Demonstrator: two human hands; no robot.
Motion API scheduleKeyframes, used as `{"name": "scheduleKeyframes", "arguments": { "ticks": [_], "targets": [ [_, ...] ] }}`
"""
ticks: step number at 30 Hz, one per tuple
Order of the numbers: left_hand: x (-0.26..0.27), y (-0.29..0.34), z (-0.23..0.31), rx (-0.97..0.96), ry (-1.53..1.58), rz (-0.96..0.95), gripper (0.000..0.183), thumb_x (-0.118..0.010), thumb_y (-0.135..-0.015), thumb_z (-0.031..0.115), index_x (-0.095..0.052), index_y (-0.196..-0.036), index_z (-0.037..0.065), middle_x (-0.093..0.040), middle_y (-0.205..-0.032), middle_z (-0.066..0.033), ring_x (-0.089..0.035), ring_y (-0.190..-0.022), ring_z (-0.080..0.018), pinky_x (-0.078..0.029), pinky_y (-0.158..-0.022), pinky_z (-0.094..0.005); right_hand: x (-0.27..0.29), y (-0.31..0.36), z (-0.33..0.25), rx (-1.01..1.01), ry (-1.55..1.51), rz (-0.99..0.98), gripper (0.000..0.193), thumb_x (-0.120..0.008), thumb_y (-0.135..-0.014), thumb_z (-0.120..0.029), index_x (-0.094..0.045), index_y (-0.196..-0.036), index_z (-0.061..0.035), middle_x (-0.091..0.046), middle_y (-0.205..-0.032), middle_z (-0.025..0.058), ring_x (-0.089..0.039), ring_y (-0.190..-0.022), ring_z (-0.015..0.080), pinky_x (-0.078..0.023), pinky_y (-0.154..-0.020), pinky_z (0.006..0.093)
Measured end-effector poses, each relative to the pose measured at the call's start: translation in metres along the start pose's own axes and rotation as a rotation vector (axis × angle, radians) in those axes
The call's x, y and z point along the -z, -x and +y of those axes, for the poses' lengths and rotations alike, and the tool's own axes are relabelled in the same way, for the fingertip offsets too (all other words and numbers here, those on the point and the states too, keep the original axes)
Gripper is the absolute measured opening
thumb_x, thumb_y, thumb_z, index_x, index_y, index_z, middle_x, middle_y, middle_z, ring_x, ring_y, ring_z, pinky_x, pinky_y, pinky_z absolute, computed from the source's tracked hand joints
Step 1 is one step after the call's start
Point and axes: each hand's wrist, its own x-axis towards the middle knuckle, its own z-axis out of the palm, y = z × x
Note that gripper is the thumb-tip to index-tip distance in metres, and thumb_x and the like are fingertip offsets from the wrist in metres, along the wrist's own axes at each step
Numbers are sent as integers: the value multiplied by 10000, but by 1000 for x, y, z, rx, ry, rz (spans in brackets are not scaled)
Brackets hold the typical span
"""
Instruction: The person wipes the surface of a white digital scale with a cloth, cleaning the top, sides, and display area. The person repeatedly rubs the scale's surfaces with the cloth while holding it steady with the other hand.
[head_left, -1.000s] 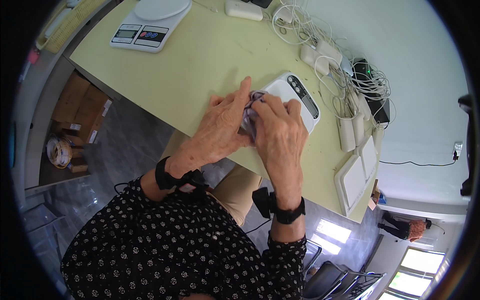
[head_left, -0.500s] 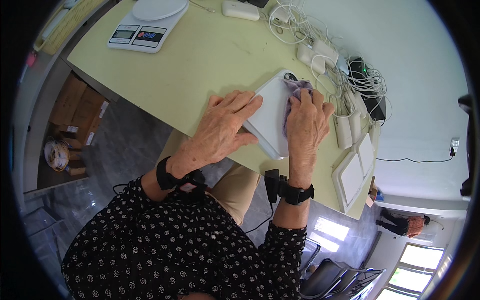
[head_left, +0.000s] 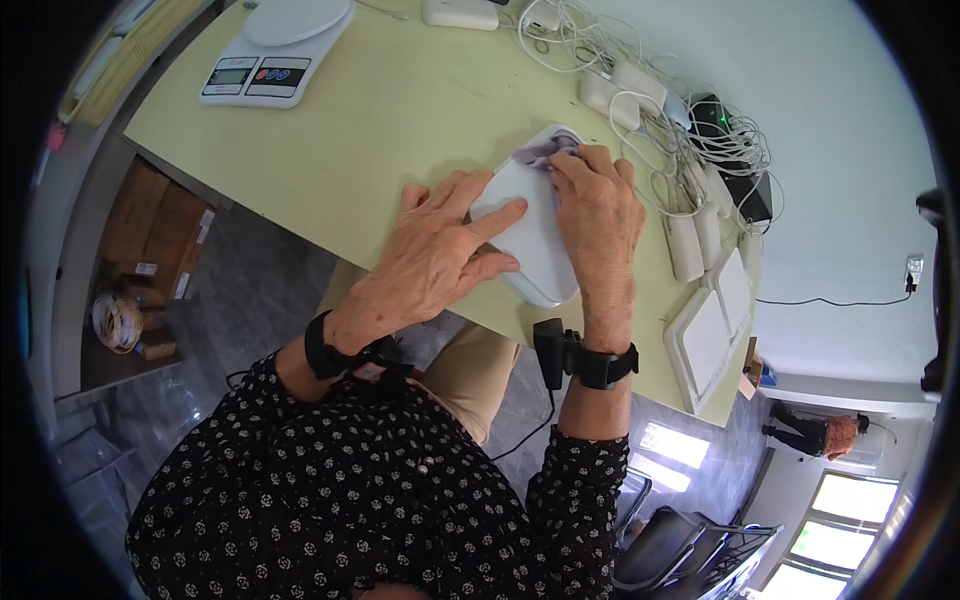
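Observation:
A flat white device (head_left: 520, 235) with rounded corners lies tilted on the table in front of me; I cannot make out its exact kind. My left hand (head_left: 430, 235) rests on its left side, fingers spread, the index finger stretched over the white surface and the thumb by its near edge. A greyish-purple cloth (head_left: 545, 152) is bunched at the far end of the device. My right hand (head_left: 600, 215) pinches that cloth and presses it against the far right part of the surface. The device's far end is partly hidden by the cloth.
A white kitchen scale (head_left: 265, 75) stands at the far left of the pale green table (head_left: 400, 110). White adapters (head_left: 683, 245), tangled cables (head_left: 735, 150) and a black box (head_left: 745, 195) line the wall side. Another white flat device (head_left: 695, 340) lies at the right edge. A person (head_left: 830, 435) is far off.
My right hand has moved the cloth from the device's right side to its far end. The left hand's index finger now reaches further over the white surface.

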Motion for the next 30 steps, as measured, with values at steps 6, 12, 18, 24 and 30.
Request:
{"name": "scheduleKeyframes", "arguments": {
  "ticks": [6,12,18,24,30],
  "targets": [
    [1,0,2,28,43,28,601,-817,-841,318,-683,-1397,136,-548,-1470,-167,-548,-1253,-297,-363,-1000,-408,30,33,31,-28,40,10,172,-713,-846,-60,-770,-992,-132,-695,-1003,5,-621,-871,297,-544,-679,425],
    [0,0,2,35,39,34,614,-827,-824,320,-685,-1397,154,-544,-1476,-173,-542,-1284,-306,-368,-1009,-403,67,90,-14,0,-53,-107,249,-675,-817,-7,-745,-1030,-116,-674,-1126,33,-619,-883,295,-568,-704,412],
    [-1,1,-2,24,43,25,603,-826,-829,322,-690,-1395,164,-534,-1482,-191,-547,-1277,-312,-364,-1015,-405,62,87,-10,-46,-85,-32,224,-686,-807,3,-767,-978,-118,-707,-1082,34,-640,-873,294,-573,-687,408],
    [-2,0,-2,12,37,60,600,-828,-828,321,-694,-1390,158,-536,-1481,-197,-562,-1246,-311,-366,-1023,-406,34,42,28,-141,-22,-19,155,-663,-907,-40,-766,-1021,-60,-716,-1106,79,-644,-940,336,-537,-806,438],
    [-4,0,-2,51,30,44,597,-830,-824,319,-699,-1382,153,-534,-1490,-189,-564,-1251,-303,-365,-1031,-405,52,78,-9,-61,-68,-1,168,-651,-849,-4,-741,-953,-101,-691,-1051,32,-611,-818,314,-548,-654,423]
  ]
}}
